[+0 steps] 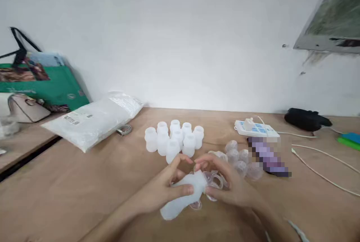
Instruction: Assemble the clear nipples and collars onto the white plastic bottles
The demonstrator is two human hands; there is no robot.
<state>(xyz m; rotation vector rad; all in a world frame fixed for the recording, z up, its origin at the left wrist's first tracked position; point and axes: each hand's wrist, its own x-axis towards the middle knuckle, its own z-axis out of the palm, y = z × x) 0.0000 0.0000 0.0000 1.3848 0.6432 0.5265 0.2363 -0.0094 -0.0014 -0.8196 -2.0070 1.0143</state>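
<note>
My left hand point(160, 191) is wrapped round a soft, translucent white bottle point(181, 197), which lies tilted with its neck up to the right. The left thumb presses on the bottle's side and the index finger arches over it. My right hand point(225, 180) curls round the neck end, its thumb against the rim; what its inner fingers touch is partly hidden. Beneath and behind the hands lie several clear plastic pieces with ring handles point(218, 182). Just beyond stands a group of several white translucent bottle-like containers point(173, 148). Several clear domed caps point(239, 159) sit right of them.
A white plastic package point(95, 118) and a coiled metal-looking band point(123, 129) lie left. At right are a power strip point(257, 129), a pixelated purple object point(270, 157), white cables point(323, 182) and a black pouch point(305, 119). A green bag point(62, 84) leans against the wall.
</note>
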